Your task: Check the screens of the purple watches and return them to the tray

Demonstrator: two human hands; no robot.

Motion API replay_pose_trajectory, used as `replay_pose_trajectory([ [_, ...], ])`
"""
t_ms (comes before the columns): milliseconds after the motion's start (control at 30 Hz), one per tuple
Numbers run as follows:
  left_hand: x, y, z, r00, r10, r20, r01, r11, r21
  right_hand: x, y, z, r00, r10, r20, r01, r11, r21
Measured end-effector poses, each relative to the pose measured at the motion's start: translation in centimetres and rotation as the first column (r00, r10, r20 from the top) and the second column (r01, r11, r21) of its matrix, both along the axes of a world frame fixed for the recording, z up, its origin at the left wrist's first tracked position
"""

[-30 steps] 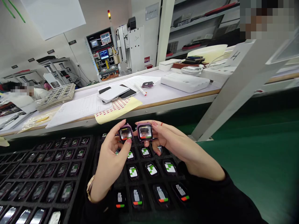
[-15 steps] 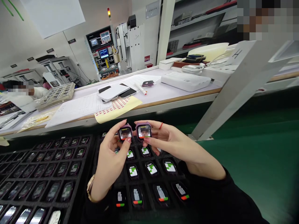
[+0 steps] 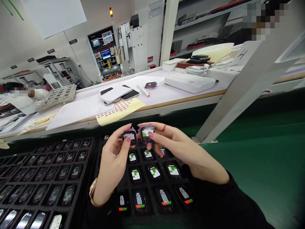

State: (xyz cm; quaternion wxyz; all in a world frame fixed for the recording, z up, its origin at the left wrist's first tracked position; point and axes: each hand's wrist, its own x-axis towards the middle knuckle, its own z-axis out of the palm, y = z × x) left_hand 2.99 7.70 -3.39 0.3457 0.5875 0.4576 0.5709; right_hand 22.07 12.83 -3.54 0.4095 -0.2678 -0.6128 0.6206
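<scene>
My left hand (image 3: 113, 156) grips a purple-cased smartwatch without a strap (image 3: 132, 136), its thumb lying on the lit screen. Beside it, almost touching, a second purple smartwatch (image 3: 145, 139) is held in my right hand (image 3: 175, 143), whose thumb also rests on the screen. Both screens show white and green areas. Below my hands lies a black foam tray (image 3: 147, 186) with several watches in its compartments. Some, like one watch (image 3: 155, 172), show green and white blocks; the nearest row, with another watch (image 3: 139, 200), shows text over a red and green bar.
On the left, another black tray (image 3: 79, 181) holds several dark-screened watches. Behind my hands runs a bench (image 3: 166, 99) with papers (image 3: 83, 109), a yellow sticker sheet (image 3: 121, 111), a pen (image 3: 143, 90) and a white box (image 3: 189, 83). A slanted metal post (image 3: 235, 92) stands at right.
Both thumbs have moved from the lower screen edges up onto the screens. The camera-like pictures on the two held watches have given way to green and white displays.
</scene>
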Motion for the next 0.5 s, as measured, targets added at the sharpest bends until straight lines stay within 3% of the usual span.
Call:
replay_pose_trajectory([
  [500, -0.08, -0.36, 0.03, 0.999, -0.025, -0.038, 0.024, 0.999, -0.036, -0.28, -0.02, -0.02, 1.000, -0.012, 0.020, 0.012, 1.000, 0.023],
])
